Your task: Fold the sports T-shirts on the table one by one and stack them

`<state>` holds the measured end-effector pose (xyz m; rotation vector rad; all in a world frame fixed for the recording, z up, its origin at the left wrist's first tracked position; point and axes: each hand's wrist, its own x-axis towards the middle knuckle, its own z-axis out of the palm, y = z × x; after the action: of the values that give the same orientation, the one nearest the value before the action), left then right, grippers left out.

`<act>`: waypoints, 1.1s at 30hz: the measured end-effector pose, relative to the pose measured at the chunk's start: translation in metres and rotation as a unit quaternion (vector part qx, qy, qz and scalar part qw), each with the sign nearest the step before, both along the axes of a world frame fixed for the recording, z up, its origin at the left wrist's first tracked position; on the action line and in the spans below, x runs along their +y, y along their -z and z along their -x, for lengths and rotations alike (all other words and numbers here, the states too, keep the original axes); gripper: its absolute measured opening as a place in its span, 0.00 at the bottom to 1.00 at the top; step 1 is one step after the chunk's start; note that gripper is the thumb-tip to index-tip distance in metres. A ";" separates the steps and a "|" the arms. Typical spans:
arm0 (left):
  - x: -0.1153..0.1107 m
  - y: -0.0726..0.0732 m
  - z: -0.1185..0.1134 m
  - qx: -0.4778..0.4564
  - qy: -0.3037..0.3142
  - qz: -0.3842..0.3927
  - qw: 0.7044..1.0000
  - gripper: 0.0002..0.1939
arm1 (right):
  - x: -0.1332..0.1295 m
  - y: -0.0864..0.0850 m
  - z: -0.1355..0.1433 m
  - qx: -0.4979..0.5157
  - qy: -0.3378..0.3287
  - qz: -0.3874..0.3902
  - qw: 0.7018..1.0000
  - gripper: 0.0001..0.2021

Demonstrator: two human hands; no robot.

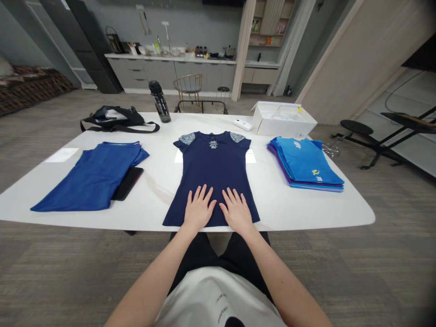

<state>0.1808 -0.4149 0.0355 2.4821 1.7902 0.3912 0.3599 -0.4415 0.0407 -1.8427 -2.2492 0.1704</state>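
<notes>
A navy short-sleeved shirt (pixel 214 168) lies spread flat on the white table (pixel 156 181), its collar pointing away from me and its hem along the near edge. Patterned patches show on both shoulders, with a pale print below the neckline. My left hand (pixel 198 209) rests flat on the lower left part of the shirt, fingers spread. On the lower right part lies my right hand (pixel 236 211), palm down, its fingers also apart. The two thumbs point toward each other without touching. Neither hand grips the cloth.
To the left, a blue garment (pixel 95 177) partly overlaps a dark flat object (pixel 127 184). Behind are a black bag (pixel 117 119) and a bottle (pixel 159 102). On the right, folded blue and purple clothes (pixel 304 163) lie before a white box (pixel 282 120) and a small white device (pixel 242 125).
</notes>
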 end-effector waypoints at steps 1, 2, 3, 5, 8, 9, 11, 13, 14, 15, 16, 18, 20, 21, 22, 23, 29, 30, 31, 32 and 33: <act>-0.004 0.000 0.007 0.002 -0.005 0.000 1.000 0.29 | -0.003 0.001 -0.007 -0.003 0.010 -0.001 1.000 0.30; -0.007 0.000 0.015 0.004 -0.012 0.001 1.000 0.30 | -0.006 0.001 -0.015 -0.006 0.019 0.000 1.000 0.30; -0.011 0.001 0.023 0.008 -0.020 0.001 1.000 0.30 | -0.008 0.002 -0.023 -0.008 0.027 0.003 1.000 0.31; -0.017 0.002 0.037 0.017 -0.038 0.003 0.999 0.30 | -0.014 0.004 -0.038 -0.010 0.043 0.010 0.999 0.31; -0.027 0.001 0.048 0.027 -0.053 0.008 0.998 0.31 | -0.022 0.004 -0.051 -0.010 0.051 0.018 0.998 0.31; -0.030 -0.002 0.047 0.028 -0.050 0.008 0.998 0.31 | -0.024 0.003 -0.051 -0.009 0.049 0.018 0.999 0.31; -0.035 -0.008 0.040 0.025 -0.026 0.002 0.999 0.31 | -0.026 0.000 -0.046 -0.004 0.030 0.007 1.000 0.29; -0.038 -0.013 0.028 0.017 0.015 -0.004 1.000 0.30 | -0.028 -0.004 -0.035 0.009 -0.015 -0.002 1.000 0.28; -0.039 -0.014 0.023 0.013 0.031 -0.004 0.999 0.30 | -0.029 -0.005 -0.030 0.017 -0.042 -0.002 0.999 0.28; -0.040 -0.014 0.019 0.010 0.040 -0.001 0.999 0.29 | -0.030 -0.006 -0.025 0.022 -0.063 0.000 0.998 0.28; -0.041 -0.012 0.016 0.009 0.042 0.003 0.999 0.29 | -0.032 -0.006 -0.021 0.024 -0.072 0.002 0.997 0.28; -0.042 -0.007 0.017 0.009 0.032 0.010 0.999 0.29 | -0.038 -0.004 -0.020 0.021 -0.059 0.001 0.998 0.28; -0.043 -0.003 0.024 0.011 0.022 0.012 1.000 0.29 | -0.044 -0.001 -0.027 0.021 -0.029 -0.005 0.999 0.29; -0.043 -0.002 0.028 0.010 0.020 0.013 1.000 0.29 | -0.047 0.001 -0.034 0.026 -0.018 -0.005 0.999 0.29; -0.043 -0.002 0.032 0.008 0.020 0.016 1.000 0.29 | -0.051 0.003 -0.042 0.036 -0.012 -0.004 0.999 0.29; -0.043 -0.003 0.036 0.004 0.021 0.020 1.000 0.29 | -0.054 0.004 -0.050 0.052 -0.011 -0.003 0.999 0.28; -0.045 -0.021 0.013 -0.072 0.145 0.051 0.985 0.27 | -0.067 0.001 -0.089 0.142 -0.024 -0.022 0.989 0.22; -0.045 -0.023 0.003 -0.083 0.179 0.057 0.979 0.25 | -0.068 0.000 -0.090 0.142 -0.025 -0.025 0.989 0.21; -0.045 -0.024 -0.007 -0.091 0.205 0.060 0.973 0.24 | -0.068 -0.001 -0.090 0.139 -0.025 -0.029 0.989 0.20; -0.045 -0.024 -0.017 -0.097 0.224 0.060 0.968 0.23 | -0.068 -0.001 -0.089 0.138 -0.022 -0.035 0.990 0.19; -0.045 -0.024 -0.027 -0.099 0.238 0.056 0.965 0.21 | -0.067 -0.002 -0.087 0.138 -0.017 -0.041 0.989 0.18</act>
<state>0.2076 -0.4603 0.0595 2.5694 1.0643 0.4656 0.4469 -0.5087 0.0424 -1.6287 -2.0664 0.3120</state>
